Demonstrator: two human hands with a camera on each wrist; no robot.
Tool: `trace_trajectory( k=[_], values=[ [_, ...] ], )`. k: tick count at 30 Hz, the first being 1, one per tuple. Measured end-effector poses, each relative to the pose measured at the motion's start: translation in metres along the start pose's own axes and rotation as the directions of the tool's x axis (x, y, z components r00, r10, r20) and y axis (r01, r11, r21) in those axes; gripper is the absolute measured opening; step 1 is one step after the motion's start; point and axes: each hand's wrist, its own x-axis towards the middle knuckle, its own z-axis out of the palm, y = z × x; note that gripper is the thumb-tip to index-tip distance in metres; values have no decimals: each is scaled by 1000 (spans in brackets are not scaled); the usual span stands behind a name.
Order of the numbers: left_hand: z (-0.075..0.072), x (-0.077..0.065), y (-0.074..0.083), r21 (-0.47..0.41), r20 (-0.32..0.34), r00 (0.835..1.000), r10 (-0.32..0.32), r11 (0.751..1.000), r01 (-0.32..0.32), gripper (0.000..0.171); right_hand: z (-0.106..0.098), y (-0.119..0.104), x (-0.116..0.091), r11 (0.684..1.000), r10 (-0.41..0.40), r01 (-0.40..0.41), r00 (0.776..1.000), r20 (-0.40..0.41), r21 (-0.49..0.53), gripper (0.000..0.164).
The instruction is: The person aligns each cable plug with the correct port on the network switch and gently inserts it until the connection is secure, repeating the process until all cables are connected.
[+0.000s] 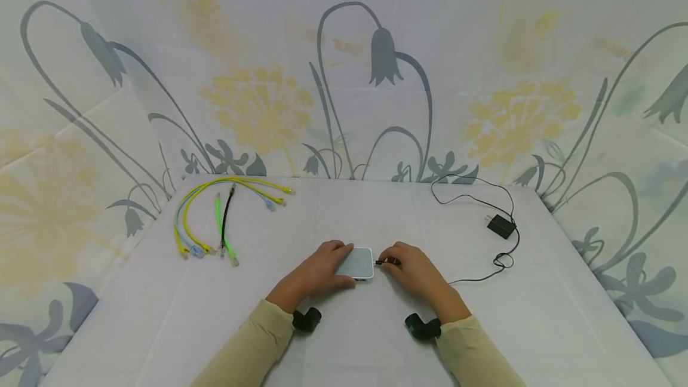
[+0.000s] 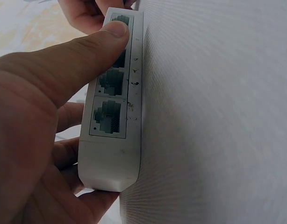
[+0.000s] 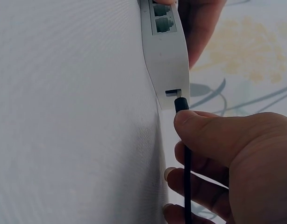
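Note:
A small white network switch (image 1: 359,263) lies on the white table, with my left hand (image 1: 321,269) gripping its left part. In the left wrist view the thumb presses over the Ethernet ports (image 2: 109,116) on its long side, while the fingers reach round the opposite side. My right hand (image 1: 414,272) pinches the black plug (image 3: 181,103) of a power cord between thumb and fingers. The plug's metal tip is at the switch's short right side, beside a dark slot (image 3: 171,92). Whether the tip is inside an opening, I cannot tell.
A black power adapter (image 1: 501,226) lies at the right, its thin cord (image 1: 475,280) looping toward my right hand. At the back left are yellow network cables (image 1: 185,220), a light blue one (image 1: 270,203), a short green one (image 1: 230,249) and a short black one (image 1: 226,214). Patterned cloth (image 1: 349,106) surrounds the table.

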Motion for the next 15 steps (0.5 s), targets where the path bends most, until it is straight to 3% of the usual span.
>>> trace_trajectory(
  k=[15],
  values=[
    [0, 0, 1, -3, 7, 1000, -11, 1000, 11, 79, 1, 0, 1, 1000, 3, -3, 1000, 9, 0, 9]
  ],
)
